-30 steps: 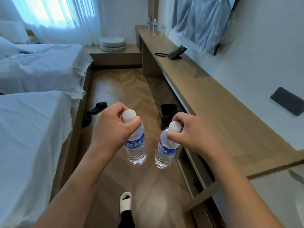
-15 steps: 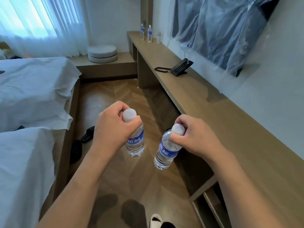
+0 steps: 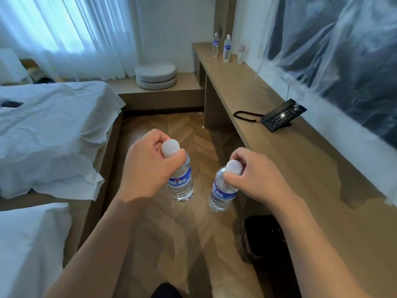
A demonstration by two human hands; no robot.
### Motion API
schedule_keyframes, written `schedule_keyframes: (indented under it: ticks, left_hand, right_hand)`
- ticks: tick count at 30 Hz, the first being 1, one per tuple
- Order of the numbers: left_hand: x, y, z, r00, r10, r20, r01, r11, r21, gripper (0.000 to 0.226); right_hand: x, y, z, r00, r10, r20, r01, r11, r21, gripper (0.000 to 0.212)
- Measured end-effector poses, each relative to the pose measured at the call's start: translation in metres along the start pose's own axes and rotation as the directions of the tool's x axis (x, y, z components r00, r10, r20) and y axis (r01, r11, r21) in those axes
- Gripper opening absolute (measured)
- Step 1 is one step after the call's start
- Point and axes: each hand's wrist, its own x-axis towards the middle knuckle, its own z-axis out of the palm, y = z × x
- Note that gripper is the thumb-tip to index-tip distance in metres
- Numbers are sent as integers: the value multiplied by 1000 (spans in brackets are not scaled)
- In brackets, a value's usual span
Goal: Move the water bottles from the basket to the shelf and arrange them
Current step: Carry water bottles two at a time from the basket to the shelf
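I stand in a hotel-style room, looking down at my two bare hands in the middle of the frame. My left hand (image 3: 148,166) has its grip clenched around the neck of a clear water bottle (image 3: 181,181) with a blue label, white cap poking out above my fingers. My right hand (image 3: 255,179) pinches a second bottle (image 3: 221,193) by its cap and neck, and that one hangs tilted. Both bottles dangle above the floor, well apart from any surface.

I judge the risk to be a slip: each bottle hangs by its narrow top, so a swing while walking could loosen the hold, most likely on the tilted right one. Setting them down carelessly could also knock over the bottles already standing on the shelf (image 3: 223,48).

The long wooden shelf (image 3: 279,147) runs along the wall from the right edge to the upper centre of the frame, where those bottles wait at its far end. A black telephone (image 3: 281,116) sits partway along it. White beds (image 3: 49,125) fill the left side, sheer curtains (image 3: 64,29) glow at upper left, and a herringbone wood floor (image 3: 189,130) lies between. No basket is in view.
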Motion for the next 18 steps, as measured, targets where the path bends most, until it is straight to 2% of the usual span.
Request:
schedule_keyframes:
  ticks: [7,12,18]
  left_hand:
    - [167,-71,69,995,-85,46,84,996,27,20]
    - [318,-83,100,995,-45,93,46,999,-1,20]
    - [478,-79,163,990,33,139,-29,999,-32,24]
  right_hand:
    - [189,26,23,997,62,36,-62,998,1,23]
    - [334,28,9,994,110,17,-108,992,-59,23]
    - [475,56,-19,985,157,-72,-155,988,29,29]
